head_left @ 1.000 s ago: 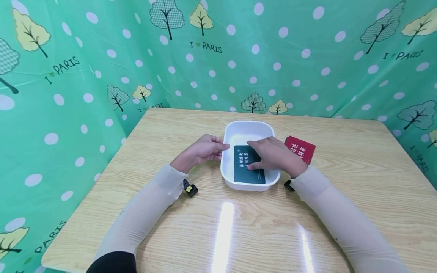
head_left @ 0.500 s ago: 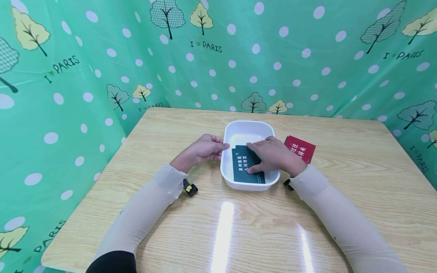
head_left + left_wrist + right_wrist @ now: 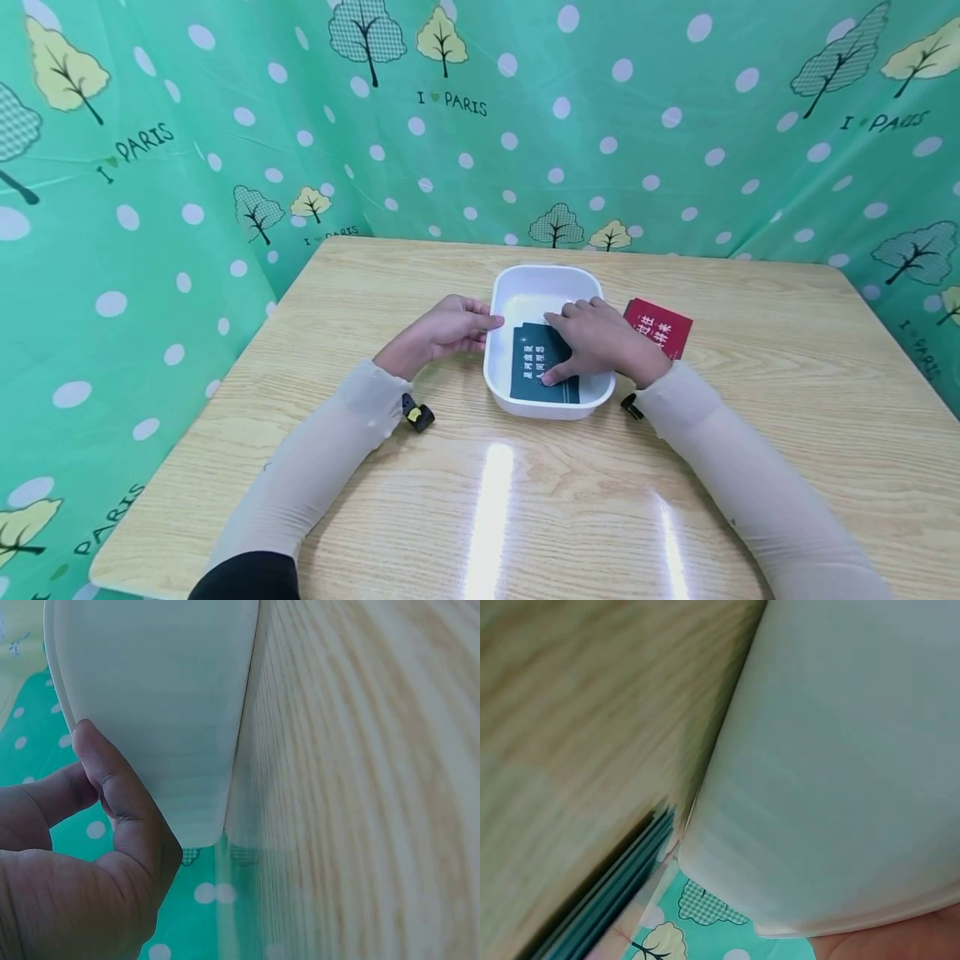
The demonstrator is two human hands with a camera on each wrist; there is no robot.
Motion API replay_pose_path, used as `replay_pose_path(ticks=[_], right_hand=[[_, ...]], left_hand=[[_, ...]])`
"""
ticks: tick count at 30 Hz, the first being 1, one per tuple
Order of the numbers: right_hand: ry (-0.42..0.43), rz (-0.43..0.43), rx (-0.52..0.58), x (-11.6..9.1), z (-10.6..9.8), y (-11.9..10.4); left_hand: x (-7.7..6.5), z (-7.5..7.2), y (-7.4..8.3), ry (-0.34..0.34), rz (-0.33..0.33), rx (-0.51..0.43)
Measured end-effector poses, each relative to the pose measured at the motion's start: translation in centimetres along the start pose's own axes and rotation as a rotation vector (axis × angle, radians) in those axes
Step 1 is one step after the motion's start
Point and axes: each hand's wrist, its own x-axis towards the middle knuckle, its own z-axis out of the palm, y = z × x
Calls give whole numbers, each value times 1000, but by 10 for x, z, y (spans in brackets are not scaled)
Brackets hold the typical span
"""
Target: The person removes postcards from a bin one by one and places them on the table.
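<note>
A white plastic tub (image 3: 517,287) stands on the table. My left hand (image 3: 453,327) holds its left rim, thumb on top and fingers outside the wall; in the left wrist view this hand (image 3: 112,832) is bent at the rim. Inside the tub's near half lie thin dark green booklets (image 3: 528,387) with white lettering, slightly offset. My right hand (image 3: 596,337) reaches over the right wall and grips them, thumb across the top cover and fingers at the far edge. Its fingertips underneath are hidden. In the right wrist view only a bit of the hand (image 3: 892,937) shows below the rim.
A red booklet (image 3: 663,327) lies right of the tub, on top of a small pile whose dark green edges (image 3: 607,892) show in the right wrist view. A green patterned curtain (image 3: 645,192) hangs behind the wooden table (image 3: 787,350).
The dark green booklets have shifted slightly in the tub under my right hand, their far edge a little nearer and their covers less aligned. My left hand stays on the rim.
</note>
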Motion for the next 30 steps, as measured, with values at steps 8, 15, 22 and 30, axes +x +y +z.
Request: replay_pose_path(ticks=[8,15,22,30], right_hand=[[49,16,75,-1,1,1],[59,44,202,-2,-5,0],[66,21,279,-3,-9,1],[126,15,310,-9,-18,0]], left_hand=[[2,0,-1,2,-1,1],[1,0,0,-5,-2,-5],[0,0,0,-11,-6,-11],[0,0,0,1,-8,4]])
